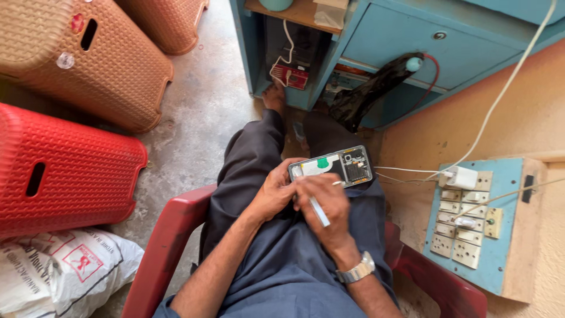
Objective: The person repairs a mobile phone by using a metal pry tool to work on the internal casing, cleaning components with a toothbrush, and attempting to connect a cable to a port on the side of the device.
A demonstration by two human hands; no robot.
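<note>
An opened phone [338, 165] with its back cover off lies over my lap, its inner board and a green patch showing. My left hand [274, 191] grips the phone's near end. My right hand [327, 207] holds a thin white-handled tool [319, 210] like a pen, its tip resting near the lower edge of the phone. A metal watch [356, 272] is on my right wrist. I sit in a red plastic chair [170, 235] in dark blue trousers.
A blue switchboard [479, 224] with a white charger plugged in hangs on the right wall. A blue cabinet [424, 41] stands ahead with a black bag hanging on it. Red and tan plastic stools [65, 171] lie at left, above a white sack [59, 271].
</note>
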